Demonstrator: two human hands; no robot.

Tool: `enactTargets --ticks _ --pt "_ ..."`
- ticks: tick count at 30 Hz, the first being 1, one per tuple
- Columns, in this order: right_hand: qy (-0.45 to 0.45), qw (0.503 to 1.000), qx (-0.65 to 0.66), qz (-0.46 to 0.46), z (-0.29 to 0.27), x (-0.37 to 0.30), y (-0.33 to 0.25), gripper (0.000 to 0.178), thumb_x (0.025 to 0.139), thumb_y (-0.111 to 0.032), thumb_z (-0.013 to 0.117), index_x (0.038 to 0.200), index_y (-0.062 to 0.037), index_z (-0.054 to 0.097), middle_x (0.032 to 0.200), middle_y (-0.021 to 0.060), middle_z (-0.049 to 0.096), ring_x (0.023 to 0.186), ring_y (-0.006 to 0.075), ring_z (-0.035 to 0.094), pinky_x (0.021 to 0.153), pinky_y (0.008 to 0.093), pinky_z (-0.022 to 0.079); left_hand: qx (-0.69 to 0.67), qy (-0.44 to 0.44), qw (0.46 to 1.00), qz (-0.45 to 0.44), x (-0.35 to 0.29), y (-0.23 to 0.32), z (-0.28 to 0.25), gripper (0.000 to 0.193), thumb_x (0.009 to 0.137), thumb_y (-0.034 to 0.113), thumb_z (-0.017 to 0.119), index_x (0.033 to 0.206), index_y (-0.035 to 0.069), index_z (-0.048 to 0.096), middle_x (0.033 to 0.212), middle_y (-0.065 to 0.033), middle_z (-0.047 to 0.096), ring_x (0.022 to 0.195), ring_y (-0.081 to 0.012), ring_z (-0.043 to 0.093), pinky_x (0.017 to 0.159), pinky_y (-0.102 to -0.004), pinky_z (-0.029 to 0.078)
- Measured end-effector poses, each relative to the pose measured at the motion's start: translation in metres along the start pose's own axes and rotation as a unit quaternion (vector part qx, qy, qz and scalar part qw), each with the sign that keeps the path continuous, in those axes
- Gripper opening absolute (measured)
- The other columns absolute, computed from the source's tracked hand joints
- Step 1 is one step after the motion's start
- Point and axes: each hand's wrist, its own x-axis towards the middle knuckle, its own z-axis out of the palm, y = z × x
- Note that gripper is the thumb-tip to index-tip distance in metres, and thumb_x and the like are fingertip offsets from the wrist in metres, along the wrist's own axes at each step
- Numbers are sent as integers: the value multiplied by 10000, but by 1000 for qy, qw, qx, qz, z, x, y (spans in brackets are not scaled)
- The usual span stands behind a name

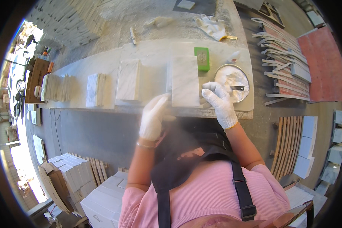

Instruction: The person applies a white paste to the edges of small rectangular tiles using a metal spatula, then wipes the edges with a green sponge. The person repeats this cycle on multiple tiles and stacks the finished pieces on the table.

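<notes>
Now the marbled tile [185, 79] sits on the desk [174, 31] between left hand [153, 118] and curled right hand [221, 102], just beside a green block [202, 59], though whether either grip holds it, I can't tell

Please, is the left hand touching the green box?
No, the left hand is near the marble tile, apart from the green box.

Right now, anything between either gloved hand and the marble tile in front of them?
Nothing visible. The left hand is by the tile's left edge, the right hand by its right edge; contact unclear. The round tin and green box lie beyond the right hand, not in between.
</notes>
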Motion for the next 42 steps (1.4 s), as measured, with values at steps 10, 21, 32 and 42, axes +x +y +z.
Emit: enactTargets --ticks 10,21,32,42 --pt "35 941 -300 -150 10 64 -20 918 826 -369 886 1530 24 446 1448 221 591 1324 292 580 1120 384 452 -3 -83 996 -41 11 2 21 375 1001 239 676 1276 -15 653 1096 -106 743 850 -200 731 692 -301 593" --pt "16 959 -245 -138 12 88 -9 817 896 -260 837 1540 36 431 1477 215 568 1375 268 530 1152 381 416 -38 -110 992 -42 4 7 24 317 1012 234 628 1215 -10 631 1037 -93 693 880 -182 692 748 -309 577" --pt "-62 956 -249 -143 8 43 -23 952 831 -289 882 1564 47 376 1523 212 525 1437 275 471 1193 378 363 -39 -117 991 -47 11 8 24 317 1015 239 632 1225 2 633 995 -78 696 840 -173 696 725 -305 577" --pt "79 936 -279 -201 8 128 -35 854 853 -284 870 1538 6 451 1482 205 581 1321 276 598 1098 365 476 4 -128 992 5 11 8 24 363 1001 244 643 1262 -8 621 1035 -88 706 845 -150 694 754 -297 571"
